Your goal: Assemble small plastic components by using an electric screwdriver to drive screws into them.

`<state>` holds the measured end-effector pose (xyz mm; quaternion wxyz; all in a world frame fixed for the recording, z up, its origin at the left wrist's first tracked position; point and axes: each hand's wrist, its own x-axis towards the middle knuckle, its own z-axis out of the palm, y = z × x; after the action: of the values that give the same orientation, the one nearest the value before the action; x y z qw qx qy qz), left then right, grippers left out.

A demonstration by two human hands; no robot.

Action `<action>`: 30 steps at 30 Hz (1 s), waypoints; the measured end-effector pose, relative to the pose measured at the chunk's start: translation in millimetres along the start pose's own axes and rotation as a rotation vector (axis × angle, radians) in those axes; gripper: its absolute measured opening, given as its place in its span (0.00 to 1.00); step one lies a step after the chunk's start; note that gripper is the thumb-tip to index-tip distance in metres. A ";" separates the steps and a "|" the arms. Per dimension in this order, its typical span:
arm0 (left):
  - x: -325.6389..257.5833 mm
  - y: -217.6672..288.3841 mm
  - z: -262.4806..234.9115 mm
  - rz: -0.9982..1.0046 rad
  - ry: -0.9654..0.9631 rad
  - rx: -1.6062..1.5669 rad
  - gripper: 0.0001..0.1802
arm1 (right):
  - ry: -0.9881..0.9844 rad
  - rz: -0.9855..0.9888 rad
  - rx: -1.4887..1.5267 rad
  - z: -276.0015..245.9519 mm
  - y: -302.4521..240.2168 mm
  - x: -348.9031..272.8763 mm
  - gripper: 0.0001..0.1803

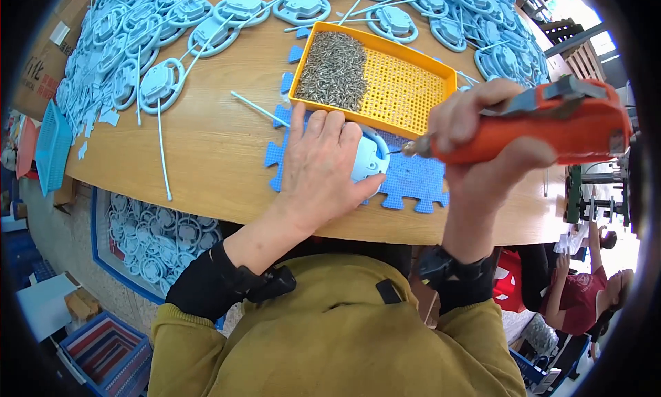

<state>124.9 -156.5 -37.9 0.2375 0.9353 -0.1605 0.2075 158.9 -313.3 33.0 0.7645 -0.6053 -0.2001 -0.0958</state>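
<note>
My left hand (320, 164) holds a light blue plastic part (370, 157) down on a blue foam mat (414, 179). Its fingers bend over the part, with the thumb along the near edge, and cover much of it. The part has a rounded body, a ring-like rim and a thin rod pointing left. In my right hand (475, 118) is an orange electric screwdriver (540, 127), tilted nearly level and slightly blurred. The tip of its bit is close to the part's right side; whether it touches, I cannot tell. Just behind my left hand, a yellow tray (406, 82) contains small metal screws (334, 70).
Piles of similar light blue parts (158, 80) cover the wooden table's (206, 146) far and left sides. More lie in a blue-edged crate (155, 239) below the table's edge. A turquoise basket (54, 149) stands at the left. Another person (585, 294) is at the far right.
</note>
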 end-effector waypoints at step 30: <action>-12.9 -152.4 -136.4 -0.201 -0.110 0.199 0.33 | 0.050 -0.084 0.030 -47.8 22.3 29.7 0.38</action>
<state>132.0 43.1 7.8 0.1538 0.9756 -0.0573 0.1459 203.4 -351.1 16.8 0.7735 -0.5823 -0.2077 -0.1399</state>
